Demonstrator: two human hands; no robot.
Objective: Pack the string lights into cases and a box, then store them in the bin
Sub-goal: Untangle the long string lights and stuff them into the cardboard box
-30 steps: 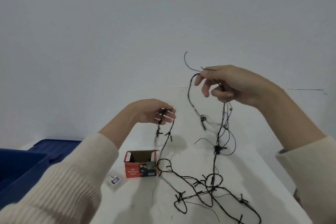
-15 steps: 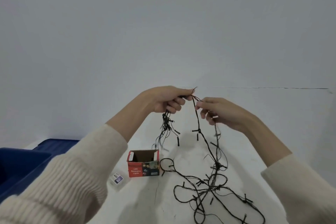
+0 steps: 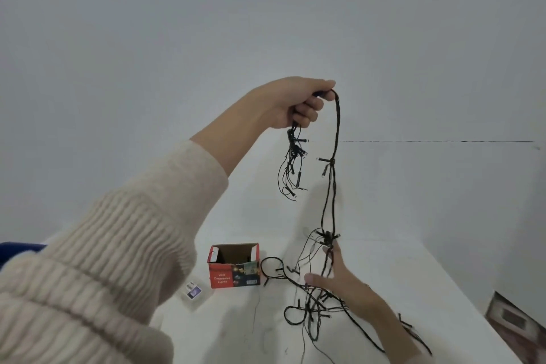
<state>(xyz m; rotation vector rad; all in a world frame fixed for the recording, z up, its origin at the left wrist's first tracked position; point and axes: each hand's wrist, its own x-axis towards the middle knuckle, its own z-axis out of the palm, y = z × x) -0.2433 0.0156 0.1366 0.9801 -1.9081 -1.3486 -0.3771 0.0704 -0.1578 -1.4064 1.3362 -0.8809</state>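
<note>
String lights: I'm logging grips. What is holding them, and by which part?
The left hand grips the string lights by a gathered bunch of coils, raised high. The right hand, fingers straight, only touches the hanging strand lower down.

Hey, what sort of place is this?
Likely a plain indoor packing spot, not clearly a home or shop: a white table against a blank grey wall, with an open red box and black string lights.
</note>
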